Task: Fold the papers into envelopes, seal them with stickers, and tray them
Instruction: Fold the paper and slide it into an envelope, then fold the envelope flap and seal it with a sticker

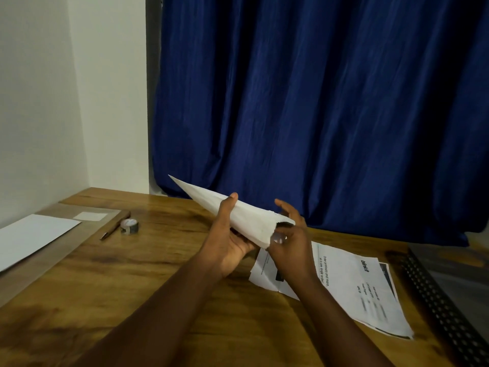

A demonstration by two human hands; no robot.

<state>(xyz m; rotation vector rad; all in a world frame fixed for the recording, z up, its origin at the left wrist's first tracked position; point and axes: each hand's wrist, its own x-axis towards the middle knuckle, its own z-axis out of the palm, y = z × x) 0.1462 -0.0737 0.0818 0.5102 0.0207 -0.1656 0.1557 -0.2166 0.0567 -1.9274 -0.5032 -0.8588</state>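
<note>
Aloft, both hands, left hand (227, 242) and right hand (288, 245), grip the tapering folded white paper (232, 210).

Single head-worn wide-angle view, looking forward and down across a wooden table (164, 263) toward a blue curtain (317, 102) and a white wall corner (79, 88). Close enough for both forearms to enter from the bottom edge, with the fingers (284, 207) near frame centre. Beyond the fingers, curtain; left of them, far tabletop; right and nearer, printed sheets (357, 282). No second view to overlap.
</note>
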